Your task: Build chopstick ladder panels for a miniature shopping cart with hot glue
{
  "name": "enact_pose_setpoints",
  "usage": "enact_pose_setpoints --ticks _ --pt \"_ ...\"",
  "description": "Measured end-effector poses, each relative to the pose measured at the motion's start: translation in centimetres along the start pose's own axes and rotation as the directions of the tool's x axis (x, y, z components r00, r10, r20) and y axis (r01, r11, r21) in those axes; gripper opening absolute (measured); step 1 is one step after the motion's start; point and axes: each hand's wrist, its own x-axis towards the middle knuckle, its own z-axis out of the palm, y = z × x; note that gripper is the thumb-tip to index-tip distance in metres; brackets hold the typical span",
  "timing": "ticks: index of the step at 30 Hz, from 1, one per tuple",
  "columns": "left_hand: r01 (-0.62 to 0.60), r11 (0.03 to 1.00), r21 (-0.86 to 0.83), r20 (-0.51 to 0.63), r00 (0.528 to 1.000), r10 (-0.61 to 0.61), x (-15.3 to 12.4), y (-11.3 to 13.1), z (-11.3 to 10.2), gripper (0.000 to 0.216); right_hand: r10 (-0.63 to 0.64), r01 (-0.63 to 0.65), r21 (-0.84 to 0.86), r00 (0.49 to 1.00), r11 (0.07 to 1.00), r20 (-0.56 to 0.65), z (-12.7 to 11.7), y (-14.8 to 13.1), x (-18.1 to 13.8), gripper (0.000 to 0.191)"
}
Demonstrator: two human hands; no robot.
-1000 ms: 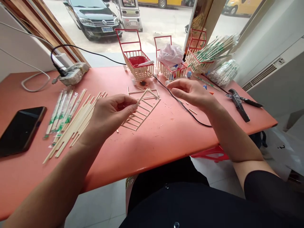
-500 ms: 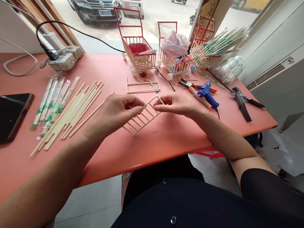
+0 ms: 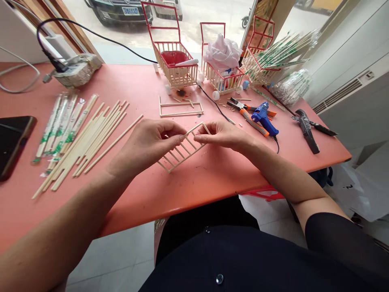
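Observation:
A small ladder-like frame of wooden sticks (image 3: 183,156) is held tilted just above the pink table. My left hand (image 3: 153,140) pinches its upper long side between thumb and fingers, and part of the frame is hidden behind that hand. At the frame's right end, my right hand (image 3: 217,134) is closed with thumb and fingertips on the short end stick. Behind my hands lies another stick frame (image 3: 181,114), a plain rectangle without rungs. To the left of my left hand are several loose wooden chopsticks (image 3: 91,142), one apart from the rest.
Pliers (image 3: 251,119) and a blue glue gun (image 3: 265,117) lie right of my right hand, with black-handled cutters (image 3: 306,129) farther right. Small stick carts (image 3: 174,61) stand at the back. A phone (image 3: 13,142), wrapped chopsticks (image 3: 60,125) and a power strip (image 3: 77,69) are left.
The whole view has shifted slightly, so the table and its things sit a little left and higher. Both hands keep their hold on the stick frame, almost unmoved.

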Motion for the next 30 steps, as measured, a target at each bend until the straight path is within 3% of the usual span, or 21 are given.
enact_pose_setpoints --ticks 12,21,30 --pt "-0.003 1.000 0.012 0.003 1.000 0.003 -0.04 -0.18 0.09 0.027 -0.023 0.023 0.013 0.999 1.000 -0.031 0.38 0.30 -0.08 0.043" --pt "-0.003 1.000 0.001 -0.010 1.000 0.003 -0.02 -0.07 0.10 0.028 0.012 -0.008 0.090 0.999 0.996 -0.035 0.49 0.64 0.00 0.057" --pt "0.008 1.000 -0.029 -0.017 1.000 -0.008 -0.05 -0.02 0.23 0.028 0.019 -0.016 0.105 0.999 0.994 -0.028 0.58 0.27 -0.08 0.054"
